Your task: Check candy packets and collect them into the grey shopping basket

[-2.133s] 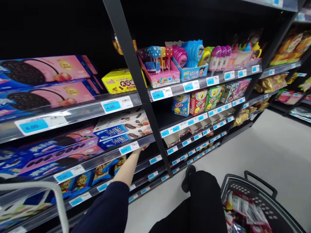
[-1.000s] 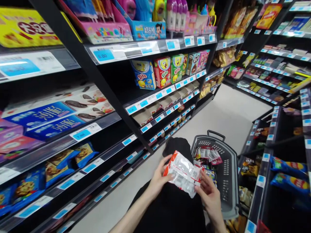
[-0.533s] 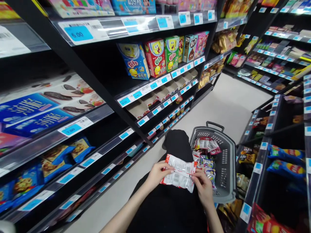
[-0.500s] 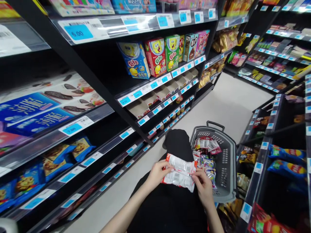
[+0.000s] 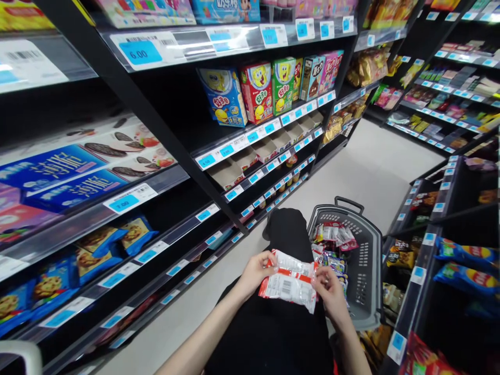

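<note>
A white and red snack packet (image 5: 289, 284) lies over my lap, its printed back with a barcode facing up. My left hand (image 5: 260, 272) pinches its left edge between thumb and fingers. At the opposite edge, my right hand (image 5: 328, 286) grips the packet near its top right. Just beyond my right hand stands a grey shopping basket (image 5: 367, 260) on the floor. Inside it are several small packets (image 5: 334, 235), some red and pink, others purple and green. Part of the basket's near side is hidden by my right hand and forearm.
Shelves on the left hold cartoon snack boxes (image 5: 255, 91), blue biscuit boxes (image 5: 74, 172) and blue cookie packets (image 5: 97, 250). Blue bags (image 5: 466, 263) lie on a low rack close at the right. A pale floor (image 5: 375, 151) runs between the shelves. A white curved object (image 5: 23, 351) shows at lower left.
A red band across the packet's back now shows where its seam fold covered it before. Both hands keep their hold, the right shifting slightly. The whole view has moved a little.
</note>
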Available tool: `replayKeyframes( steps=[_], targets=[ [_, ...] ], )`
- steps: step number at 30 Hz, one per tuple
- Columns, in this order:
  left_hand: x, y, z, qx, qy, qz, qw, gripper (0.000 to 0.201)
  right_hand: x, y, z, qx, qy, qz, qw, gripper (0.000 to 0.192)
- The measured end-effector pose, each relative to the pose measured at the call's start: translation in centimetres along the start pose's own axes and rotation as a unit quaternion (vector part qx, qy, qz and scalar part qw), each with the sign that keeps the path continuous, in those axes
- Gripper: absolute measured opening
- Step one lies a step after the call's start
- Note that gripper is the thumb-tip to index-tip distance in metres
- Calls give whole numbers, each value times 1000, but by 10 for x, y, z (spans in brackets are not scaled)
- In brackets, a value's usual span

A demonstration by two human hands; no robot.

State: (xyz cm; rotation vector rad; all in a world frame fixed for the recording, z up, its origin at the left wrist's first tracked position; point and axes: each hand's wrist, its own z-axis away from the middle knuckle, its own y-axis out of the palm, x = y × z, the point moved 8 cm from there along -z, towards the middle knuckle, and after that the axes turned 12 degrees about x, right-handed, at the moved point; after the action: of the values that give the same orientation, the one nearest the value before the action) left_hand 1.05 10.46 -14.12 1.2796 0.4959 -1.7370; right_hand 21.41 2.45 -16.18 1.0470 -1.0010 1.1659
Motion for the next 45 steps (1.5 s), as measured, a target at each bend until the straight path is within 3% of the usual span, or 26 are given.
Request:
replayKeyframes(
  steps=[3,7,10,12,16,19,22,28,33,45],
  targets=[
    [5,3,3,46,-21,23,998,7,-8,-5,2,-14,14,-55,998,27],
    [3,6,13,135,-45,24,989,30,-13,-5,12,-8,48,-110,993,32],
    [-4,5,19,160,-33,-17,986,37,-13,-4,21,-1,69,-121,990,42],
    [-9,2,19,141,-12,-62,988,30,-11,-5,25,-11,74,-104,992,43],
    [-24,-3,18,51,40,-170,983,13,0,-10,29,-51,65,-34,996,31],
    [-37,-3,19,3,59,-230,971,24,14,-12,32,-76,49,15,996,35],
    [-44,0,16,-9,57,-262,963,28,20,-10,31,-75,48,32,996,45],
    [-18,-4,-2,-15,-5,-291,956,30,-14,-7,16,-37,73,-2,997,50],
    [1,-11,-13,-15,-31,-297,954,31,-43,-8,8,-8,75,-26,997,43],
    [5,-13,-17,-26,-42,-311,949,32,-32,-8,7,-5,51,3,999,45]
  ],
)
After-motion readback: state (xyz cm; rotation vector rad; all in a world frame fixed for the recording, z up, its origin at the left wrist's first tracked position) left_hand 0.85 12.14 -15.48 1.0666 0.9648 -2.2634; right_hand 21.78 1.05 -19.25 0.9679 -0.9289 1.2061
